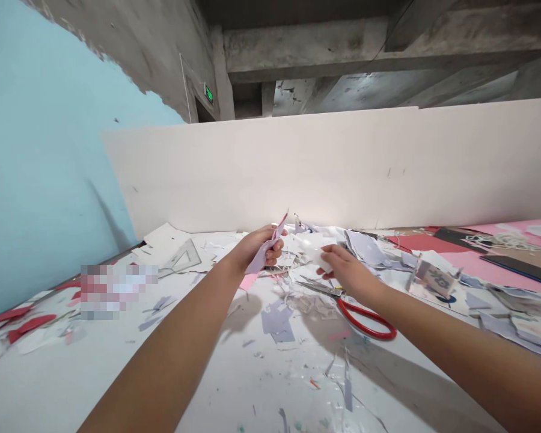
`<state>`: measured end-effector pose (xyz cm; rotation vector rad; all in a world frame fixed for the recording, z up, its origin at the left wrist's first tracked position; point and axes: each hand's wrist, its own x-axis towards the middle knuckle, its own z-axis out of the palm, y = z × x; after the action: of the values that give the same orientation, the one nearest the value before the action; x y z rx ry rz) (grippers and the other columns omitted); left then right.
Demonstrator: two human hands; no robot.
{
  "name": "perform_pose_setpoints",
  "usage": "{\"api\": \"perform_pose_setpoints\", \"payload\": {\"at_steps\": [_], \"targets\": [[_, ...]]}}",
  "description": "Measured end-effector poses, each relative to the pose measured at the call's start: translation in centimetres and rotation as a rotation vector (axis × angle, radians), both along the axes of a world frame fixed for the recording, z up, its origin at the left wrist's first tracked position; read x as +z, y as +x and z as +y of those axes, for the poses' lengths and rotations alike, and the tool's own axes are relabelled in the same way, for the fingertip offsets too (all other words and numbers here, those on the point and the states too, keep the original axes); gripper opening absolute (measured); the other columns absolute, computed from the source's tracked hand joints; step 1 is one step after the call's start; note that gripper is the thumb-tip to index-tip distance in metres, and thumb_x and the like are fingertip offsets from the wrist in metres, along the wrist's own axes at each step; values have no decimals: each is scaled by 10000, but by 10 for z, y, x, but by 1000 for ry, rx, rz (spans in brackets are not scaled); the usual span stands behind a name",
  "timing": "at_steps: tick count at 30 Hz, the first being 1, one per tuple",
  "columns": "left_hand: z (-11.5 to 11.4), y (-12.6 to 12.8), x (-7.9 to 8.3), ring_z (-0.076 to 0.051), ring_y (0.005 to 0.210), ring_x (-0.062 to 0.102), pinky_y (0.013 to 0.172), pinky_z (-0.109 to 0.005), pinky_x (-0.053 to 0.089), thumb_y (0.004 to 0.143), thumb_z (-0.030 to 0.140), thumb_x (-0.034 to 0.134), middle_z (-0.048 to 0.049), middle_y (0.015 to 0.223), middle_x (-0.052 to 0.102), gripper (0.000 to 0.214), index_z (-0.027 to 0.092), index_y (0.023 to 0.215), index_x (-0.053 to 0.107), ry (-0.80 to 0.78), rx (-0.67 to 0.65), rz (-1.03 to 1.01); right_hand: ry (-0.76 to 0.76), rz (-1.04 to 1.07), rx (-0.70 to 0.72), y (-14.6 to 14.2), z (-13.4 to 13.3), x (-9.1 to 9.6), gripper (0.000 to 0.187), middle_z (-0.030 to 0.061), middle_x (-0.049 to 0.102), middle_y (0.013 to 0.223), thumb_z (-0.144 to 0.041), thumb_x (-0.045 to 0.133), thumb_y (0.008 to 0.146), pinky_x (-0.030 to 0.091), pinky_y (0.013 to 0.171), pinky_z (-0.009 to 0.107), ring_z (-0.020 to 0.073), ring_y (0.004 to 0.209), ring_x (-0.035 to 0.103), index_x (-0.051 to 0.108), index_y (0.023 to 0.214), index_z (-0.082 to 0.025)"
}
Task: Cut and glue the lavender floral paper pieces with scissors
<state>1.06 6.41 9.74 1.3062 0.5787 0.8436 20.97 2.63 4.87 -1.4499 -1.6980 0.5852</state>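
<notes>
My left hand (255, 243) is closed around a folded lavender and pink piece of paper (260, 255), which it holds up above the table. To its right, my right hand (345, 269) grips a blurred white object (313, 252) that looks like a small squeeze bottle; its details are smeared. Scissors with red handles (369, 325) lie just below my right hand, their blades pointing left among the scraps. A lavender paper scrap (278, 322) rests on the table below and between my hands.
A white board (342, 168) stands upright along the table's back. On the left lie a triangle ruler (184, 255) and red paper pieces (31, 328). On the right are a small printed paper box (434, 278), pink sheets (478, 267) and a dark flat strip (523, 270). Paper cuttings litter the white tabletop (234, 385).
</notes>
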Motion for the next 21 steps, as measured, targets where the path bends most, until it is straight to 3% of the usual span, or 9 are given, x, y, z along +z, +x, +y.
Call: {"api": "perform_pose_setpoints", "payload": {"at_steps": [2, 5, 10, 13, 17, 21], "targets": [[-3, 6, -2, -42, 372, 335, 363, -159, 232, 772, 303, 470, 42, 524, 424, 135, 182, 829, 489, -22, -22, 11, -13, 144, 18, 16, -19, 6, 242, 9, 541, 677, -368, 313, 836, 464, 589, 270, 142, 598, 561, 459, 938, -206], [-8, 20, -9, -32, 392, 333, 375, -161, 244, 746, 478, 495, 41, 581, 429, 310, 185, 846, 489, -49, -45, 39, 9, 652, 84, 34, -48, 15, 163, -9, 502, 711, -321, 563, 718, 463, 556, 252, 102, 549, 496, 533, 821, -198], [-20, 39, -17, -4, 410, 295, 400, -157, 214, 675, 516, 569, 57, 658, 396, 403, 214, 916, 458, -15, -113, 117, 268, 885, 15, 54, -66, 27, 138, -19, 515, 736, -262, 644, 662, 457, 519, 190, 86, 600, 504, 574, 775, -226], [-26, 46, -19, 7, 415, 265, 410, -164, 194, 663, 419, 609, 65, 667, 360, 364, 209, 916, 453, 26, -138, 185, 385, 933, 15, 57, -67, 27, 102, -15, 528, 828, -256, 594, 730, 501, 645, 228, 108, 753, 550, 567, 828, -258], [-28, 52, -28, -5, 416, 257, 412, -184, 183, 637, 328, 635, 72, 626, 349, 379, 204, 945, 454, 27, -168, 290, 490, 841, 65, 53, -73, 19, 133, -11, 523, 914, -307, 559, 781, 508, 729, 315, 138, 825, 557, 544, 913, -295], [-21, 54, -42, -39, 398, 292, 404, -203, 180, 620, 307, 639, 86, 532, 334, 427, 208, 983, 438, 10, -133, 357, 531, 673, 0, 49, -79, 12, 222, -3, 507, 958, -365, 596, 751, 485, 646, 258, 118, 734, 538, 546, 958, -300]]}}
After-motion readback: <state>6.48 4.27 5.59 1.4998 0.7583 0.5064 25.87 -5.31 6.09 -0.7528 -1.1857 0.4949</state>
